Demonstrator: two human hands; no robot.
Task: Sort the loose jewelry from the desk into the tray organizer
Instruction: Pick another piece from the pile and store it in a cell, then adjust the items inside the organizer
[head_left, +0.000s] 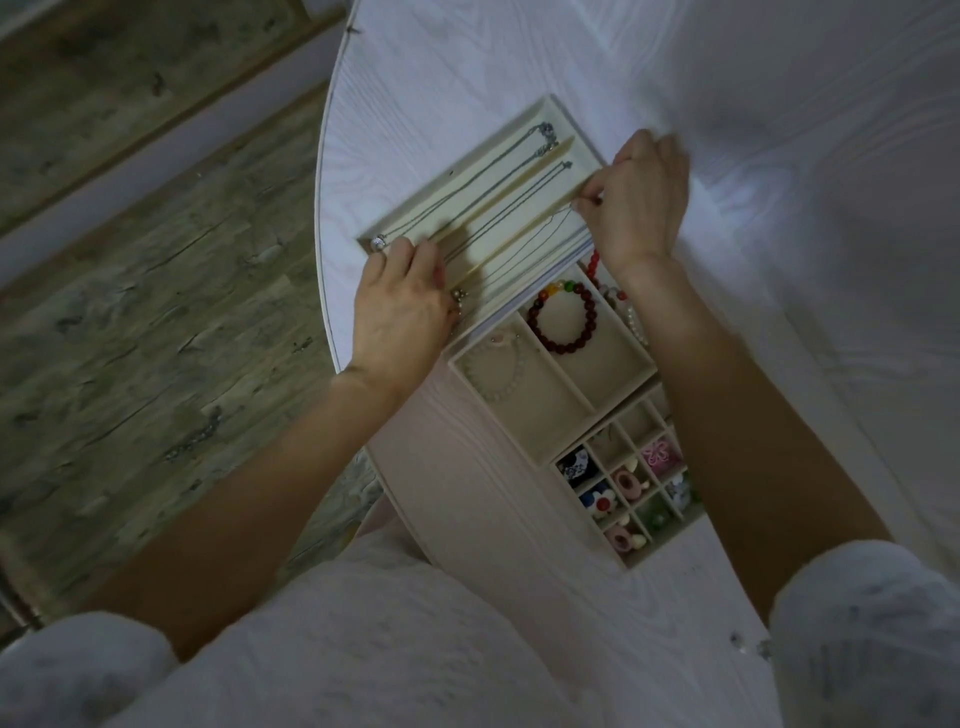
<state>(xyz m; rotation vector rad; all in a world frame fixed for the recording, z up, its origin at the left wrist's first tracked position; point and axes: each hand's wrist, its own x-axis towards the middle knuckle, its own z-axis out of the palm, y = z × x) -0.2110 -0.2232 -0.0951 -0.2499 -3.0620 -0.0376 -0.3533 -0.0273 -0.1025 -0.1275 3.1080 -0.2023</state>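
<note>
A dim room, grey wood-plank floor off to my left, and in front of me the white wood-grain desk with its rounded edge. Three cream trays sit in a row on it. Over the farthest one, the long necklace tray, both of my hands are busy. My right hand has its fingers curled in, thumb and forefinger pinched on the far end of a thin silver chain at the tray's right rim. My left hand rests at the tray's near corner, fingers bent down onto the near ends of the chains; I cannot tell for sure whether it pinches one or only presses on them. A few small silver beads show just beside that hand. The chain runs slanted along the rightmost channel, and two other channels each hold silver necklaces lying lengthwise, one with a round sparkling pendant at the near corner. The middle tray has two visible compartments: a dark red bead bracelet with a few coloured beads in one, a pale bead bracelet in the other. More red and white beads lie partly hidden by my right wrist. The nearest tray, a small grid tray, holds little flower-shaped and coloured pieces in its cells.
</note>
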